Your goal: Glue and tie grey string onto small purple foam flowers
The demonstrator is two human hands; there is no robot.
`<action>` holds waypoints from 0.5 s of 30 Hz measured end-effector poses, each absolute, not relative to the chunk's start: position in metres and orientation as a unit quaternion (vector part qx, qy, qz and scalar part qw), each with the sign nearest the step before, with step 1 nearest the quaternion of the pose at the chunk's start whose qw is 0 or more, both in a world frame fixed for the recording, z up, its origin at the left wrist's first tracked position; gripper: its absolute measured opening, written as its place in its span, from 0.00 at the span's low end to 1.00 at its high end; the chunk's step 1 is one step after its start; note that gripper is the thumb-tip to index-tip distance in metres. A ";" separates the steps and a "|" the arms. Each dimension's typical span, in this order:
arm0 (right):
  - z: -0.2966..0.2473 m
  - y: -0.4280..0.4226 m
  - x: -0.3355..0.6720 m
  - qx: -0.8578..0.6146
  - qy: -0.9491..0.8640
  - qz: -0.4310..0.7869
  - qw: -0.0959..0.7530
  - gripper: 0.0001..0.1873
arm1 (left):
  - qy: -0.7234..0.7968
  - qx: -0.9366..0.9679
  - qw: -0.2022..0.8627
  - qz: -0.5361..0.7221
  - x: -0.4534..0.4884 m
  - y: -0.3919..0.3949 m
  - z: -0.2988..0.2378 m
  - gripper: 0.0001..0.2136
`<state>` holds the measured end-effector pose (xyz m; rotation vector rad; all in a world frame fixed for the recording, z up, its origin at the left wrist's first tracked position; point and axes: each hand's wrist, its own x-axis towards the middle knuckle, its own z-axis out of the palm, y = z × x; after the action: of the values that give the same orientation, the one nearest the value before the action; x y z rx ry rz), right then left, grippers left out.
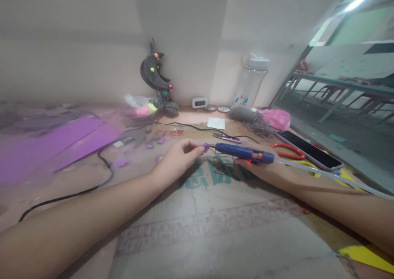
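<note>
My left hand (178,160) pinches a small purple foam piece (206,147) between thumb and fingertips, held just above the cardboard sheet (200,213). My right hand (255,170) is wrapped round a blue hot glue gun (244,152), lying nearly level with its metal nozzle touching or almost touching the purple piece. A clear glue stick (308,168) runs out of the gun's back along my right forearm. A red light glows on the gun's side.
Purple foam sheets (46,143) lie at the left, with small purple cut-outs (154,141) and a black cable (104,164). A phone (308,149), red-handled scissors (287,151), grey yarn (249,118), a pink bag, a water bottle (250,84), a small clock and a dark moon ornament (155,71) stand behind.
</note>
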<state>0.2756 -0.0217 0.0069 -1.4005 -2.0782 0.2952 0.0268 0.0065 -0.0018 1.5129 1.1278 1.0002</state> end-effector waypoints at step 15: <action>0.006 -0.020 0.276 -0.543 -0.781 0.099 0.291 0.10 | 0.457 0.624 0.482 0.413 0.027 0.006 -0.001 0.11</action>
<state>0.2763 -0.0204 0.0061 -1.4482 -2.0831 0.2651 0.0274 0.0058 -0.0006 1.5206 1.1129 1.0056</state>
